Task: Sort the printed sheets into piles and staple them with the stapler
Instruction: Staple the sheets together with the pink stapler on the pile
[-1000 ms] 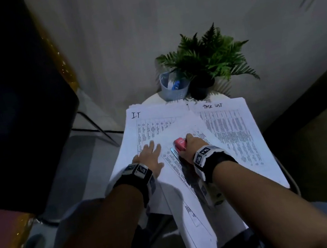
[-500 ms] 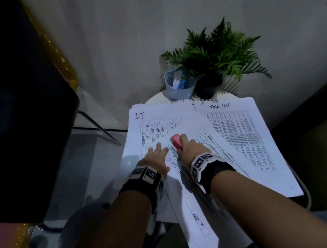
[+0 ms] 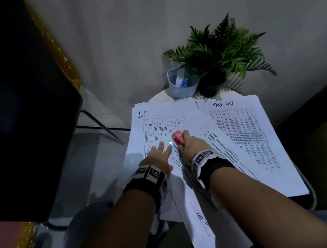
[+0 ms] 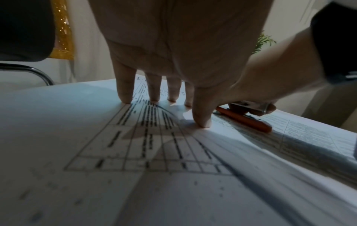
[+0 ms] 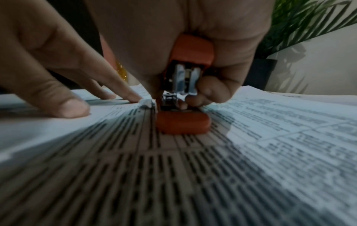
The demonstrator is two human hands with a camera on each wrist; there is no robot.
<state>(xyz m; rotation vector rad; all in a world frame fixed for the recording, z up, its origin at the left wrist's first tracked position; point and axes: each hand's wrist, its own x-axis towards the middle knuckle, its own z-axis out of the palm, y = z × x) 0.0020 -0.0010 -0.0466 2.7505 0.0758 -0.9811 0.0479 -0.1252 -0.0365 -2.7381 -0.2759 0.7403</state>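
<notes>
The right hand (image 3: 191, 147) grasps the red stapler (image 3: 178, 138) at the corner of the tilted printed sheets (image 3: 207, 138). The left hand (image 3: 159, 156), fingers straight, presses the sheets on the tabletop (image 3: 159, 97).

Right hand (image 3: 191, 145) with red stapler (image 3: 178, 137) has slid up the angled sheet (image 3: 215, 150); left hand (image 3: 159, 156) followed alongside
</notes>
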